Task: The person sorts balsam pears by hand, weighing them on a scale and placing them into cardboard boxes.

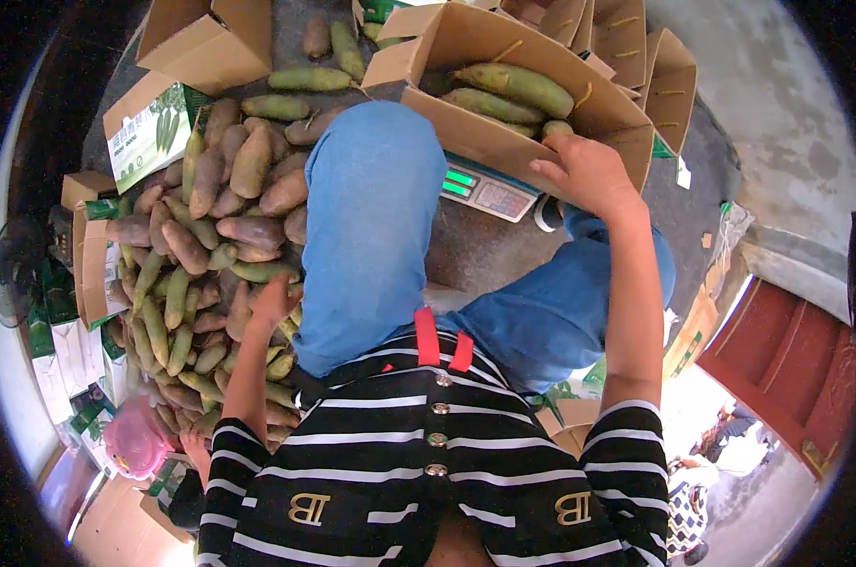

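Observation:
My left hand [273, 300] is down at the near right side of a big pile, beside my knee. Its fingers are bent against a green radish [255, 271]. Over the rim of an open carton [607, 121] reaches my right hand [593, 172], its fingers curled at the end of a radish [557, 128] and its thumb apart outside the wall. Several long green radishes [522, 87] lie inside this carton. Beneath it sits a digital scale [489, 194] with green lit displays, partly covered by the carton.
The pile mixes green and brownish-purple radishes [250, 163]. Open cartons [206, 42] stand beyond it, with more empty ones [626, 42] stacked at upper right. A pink bag [137, 439] and another person's hand [196, 449] are at lower left. A red door [782, 359] is at right.

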`<state>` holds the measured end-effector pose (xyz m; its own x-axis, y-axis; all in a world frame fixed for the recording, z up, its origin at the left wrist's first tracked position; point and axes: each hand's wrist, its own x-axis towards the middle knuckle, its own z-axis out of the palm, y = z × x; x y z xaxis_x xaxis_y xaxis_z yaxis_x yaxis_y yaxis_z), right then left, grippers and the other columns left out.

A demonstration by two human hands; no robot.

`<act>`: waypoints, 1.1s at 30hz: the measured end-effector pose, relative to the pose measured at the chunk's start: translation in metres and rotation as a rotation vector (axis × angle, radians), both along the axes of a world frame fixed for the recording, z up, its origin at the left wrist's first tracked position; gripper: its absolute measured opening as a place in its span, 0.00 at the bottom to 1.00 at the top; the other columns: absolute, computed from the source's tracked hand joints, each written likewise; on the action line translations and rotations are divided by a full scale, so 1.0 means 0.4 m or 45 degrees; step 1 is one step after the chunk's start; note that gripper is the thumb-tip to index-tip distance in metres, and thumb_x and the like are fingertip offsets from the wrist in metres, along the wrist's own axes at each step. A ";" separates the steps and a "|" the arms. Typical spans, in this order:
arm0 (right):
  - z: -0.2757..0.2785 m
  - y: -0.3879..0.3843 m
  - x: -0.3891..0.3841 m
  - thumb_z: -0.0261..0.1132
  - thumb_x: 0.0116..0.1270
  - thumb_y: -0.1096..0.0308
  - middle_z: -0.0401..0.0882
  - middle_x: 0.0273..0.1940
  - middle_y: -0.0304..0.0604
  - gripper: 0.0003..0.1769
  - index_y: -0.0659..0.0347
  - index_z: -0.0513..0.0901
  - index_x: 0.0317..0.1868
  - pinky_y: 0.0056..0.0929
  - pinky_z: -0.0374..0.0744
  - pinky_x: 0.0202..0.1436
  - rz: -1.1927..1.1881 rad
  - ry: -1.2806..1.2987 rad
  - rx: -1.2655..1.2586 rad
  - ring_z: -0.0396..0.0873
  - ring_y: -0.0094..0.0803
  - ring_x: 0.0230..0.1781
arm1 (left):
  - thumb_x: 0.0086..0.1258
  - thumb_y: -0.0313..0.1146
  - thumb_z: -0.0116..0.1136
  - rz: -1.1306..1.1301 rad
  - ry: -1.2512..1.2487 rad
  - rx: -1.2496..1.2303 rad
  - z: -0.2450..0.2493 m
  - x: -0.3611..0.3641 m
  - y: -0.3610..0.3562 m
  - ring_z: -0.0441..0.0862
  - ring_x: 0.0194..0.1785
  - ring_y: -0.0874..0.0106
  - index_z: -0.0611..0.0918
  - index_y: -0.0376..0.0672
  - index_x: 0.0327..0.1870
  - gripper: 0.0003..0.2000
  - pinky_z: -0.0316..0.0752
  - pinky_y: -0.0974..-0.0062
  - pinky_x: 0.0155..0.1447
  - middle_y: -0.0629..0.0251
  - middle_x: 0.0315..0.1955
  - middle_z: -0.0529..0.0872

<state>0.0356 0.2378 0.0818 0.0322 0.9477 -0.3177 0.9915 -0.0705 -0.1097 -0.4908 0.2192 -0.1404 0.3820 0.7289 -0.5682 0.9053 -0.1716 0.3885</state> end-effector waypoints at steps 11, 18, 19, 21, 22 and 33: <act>-0.014 0.005 0.009 0.59 0.62 0.61 0.79 0.37 0.52 0.12 0.60 0.78 0.41 0.44 0.75 0.44 0.021 -0.049 -0.036 0.77 0.48 0.41 | 0.59 0.41 0.61 -0.133 0.156 -0.043 0.152 0.066 0.014 0.78 0.46 0.50 0.74 0.36 0.47 0.21 0.73 0.59 0.47 0.47 0.40 0.81; -0.037 -0.001 0.016 0.59 0.61 0.62 0.80 0.35 0.51 0.12 0.60 0.78 0.41 0.44 0.75 0.42 0.025 -0.032 0.009 0.78 0.48 0.40 | 0.62 0.35 0.58 0.132 -0.169 0.174 0.176 0.135 0.074 0.78 0.46 0.51 0.73 0.36 0.49 0.18 0.72 0.63 0.48 0.46 0.43 0.79; -0.032 -0.001 0.012 0.59 0.61 0.62 0.80 0.34 0.51 0.12 0.60 0.78 0.41 0.44 0.75 0.42 0.021 -0.032 0.011 0.78 0.48 0.39 | 0.63 0.33 0.57 0.152 -0.265 0.236 0.204 0.161 0.094 0.77 0.46 0.51 0.73 0.37 0.50 0.17 0.72 0.63 0.48 0.46 0.44 0.79; -0.027 -0.002 0.011 0.60 0.61 0.61 0.80 0.34 0.51 0.12 0.60 0.77 0.41 0.44 0.75 0.41 0.020 -0.030 0.014 0.78 0.49 0.39 | 0.64 0.27 0.54 0.218 -0.448 0.374 0.230 0.198 0.142 0.77 0.47 0.53 0.73 0.36 0.50 0.14 0.72 0.64 0.49 0.46 0.45 0.77; -0.026 -0.003 0.013 0.60 0.61 0.61 0.80 0.34 0.51 0.13 0.60 0.77 0.41 0.44 0.75 0.41 0.023 -0.027 0.017 0.78 0.49 0.39 | 0.64 0.26 0.54 0.225 -0.479 0.463 0.264 0.227 0.166 0.77 0.47 0.54 0.72 0.36 0.51 0.14 0.72 0.65 0.49 0.47 0.45 0.77; -0.023 -0.023 0.019 0.60 0.60 0.58 0.79 0.32 0.51 0.15 0.61 0.77 0.40 0.45 0.75 0.41 0.000 0.028 0.105 0.78 0.49 0.38 | 0.65 0.21 0.51 0.115 -1.289 1.120 0.650 0.569 0.257 0.76 0.55 0.64 0.71 0.33 0.56 0.18 0.70 0.71 0.58 0.53 0.53 0.74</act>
